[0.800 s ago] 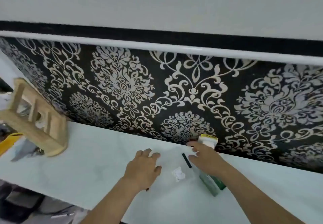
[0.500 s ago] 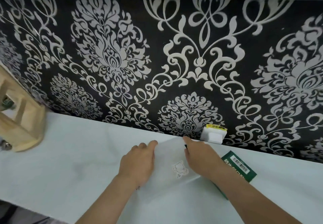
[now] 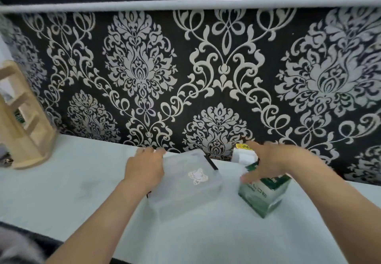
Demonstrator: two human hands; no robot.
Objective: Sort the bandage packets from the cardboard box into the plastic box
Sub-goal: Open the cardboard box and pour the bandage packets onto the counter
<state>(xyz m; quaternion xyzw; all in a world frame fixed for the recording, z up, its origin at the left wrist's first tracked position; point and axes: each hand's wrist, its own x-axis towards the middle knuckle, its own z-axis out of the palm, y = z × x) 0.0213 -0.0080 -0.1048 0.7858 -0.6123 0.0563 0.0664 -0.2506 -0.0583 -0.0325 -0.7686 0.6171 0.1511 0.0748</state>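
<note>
Plastic box [image 3: 185, 191] and cardboard box [image 3: 261, 197]: contents unseen. Left grip [image 3: 144, 169] rests loosely on the plastic box; right grip [image 3: 274, 162] spreads wide over the cardboard box.

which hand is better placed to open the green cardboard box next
Right, probably. The right hand is spread open over the top of the cardboard box. The left hand rests on the plastic box, at its side farthest from it.

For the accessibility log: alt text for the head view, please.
A person's left hand touches the left side of a frosted plastic box on a white counter, while the right hand, fingers spread, reaches over the green cardboard box beside it. Black-and-white patterned wallpaper fills the background.
</note>
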